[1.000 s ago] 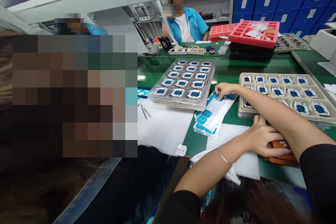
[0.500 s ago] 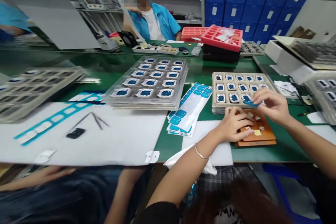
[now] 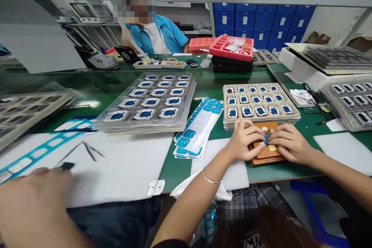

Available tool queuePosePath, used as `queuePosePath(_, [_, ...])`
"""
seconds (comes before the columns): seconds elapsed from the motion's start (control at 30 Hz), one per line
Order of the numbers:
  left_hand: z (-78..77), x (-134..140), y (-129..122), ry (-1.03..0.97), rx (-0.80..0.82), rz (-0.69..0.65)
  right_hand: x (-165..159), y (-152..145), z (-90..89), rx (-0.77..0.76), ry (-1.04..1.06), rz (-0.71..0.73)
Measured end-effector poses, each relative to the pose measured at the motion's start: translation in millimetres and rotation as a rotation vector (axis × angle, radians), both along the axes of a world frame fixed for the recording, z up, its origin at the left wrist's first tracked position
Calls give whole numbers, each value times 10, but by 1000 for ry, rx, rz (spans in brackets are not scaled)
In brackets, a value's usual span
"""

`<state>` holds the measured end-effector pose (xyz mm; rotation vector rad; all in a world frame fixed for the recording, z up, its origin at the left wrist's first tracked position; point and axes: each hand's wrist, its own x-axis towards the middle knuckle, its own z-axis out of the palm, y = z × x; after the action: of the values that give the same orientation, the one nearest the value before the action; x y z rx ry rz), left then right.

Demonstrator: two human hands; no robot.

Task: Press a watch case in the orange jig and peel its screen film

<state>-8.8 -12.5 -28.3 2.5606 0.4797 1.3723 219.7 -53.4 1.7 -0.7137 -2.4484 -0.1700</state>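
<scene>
Where fingers (image 3: 281,135) converge, the piece (image 3: 266,138) is blue.

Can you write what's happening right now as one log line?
left hand: at blue piece | right hand: at blue piece | beneath: orange plate | nearby: beige tray, blue-and-white sticker sheets

The right hand (image 3: 292,143) has brought the blue piece (image 3: 266,138) to the left hand (image 3: 244,139); a co-worker's hand (image 3: 48,186) has appeared, near left.
</scene>
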Motion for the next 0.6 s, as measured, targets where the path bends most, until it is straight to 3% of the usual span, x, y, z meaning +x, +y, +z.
queuePosePath(0.23, [6, -16, -34, 161, -19, 9, -39, -82, -50, 66, -43, -93])
queuePosePath(0.37, [14, -21, -38, 186, -11, 21, -5, -27, 10, 41, 84, -67])
queuePosePath(0.47, [16, -22, -45, 202, -6, 11, 15, 193, 182, 49, 201, -81])
queuePosePath(0.6, [33, -37, -53, 238, -116, -88, -113, 776, 368, 18, 172, -118])
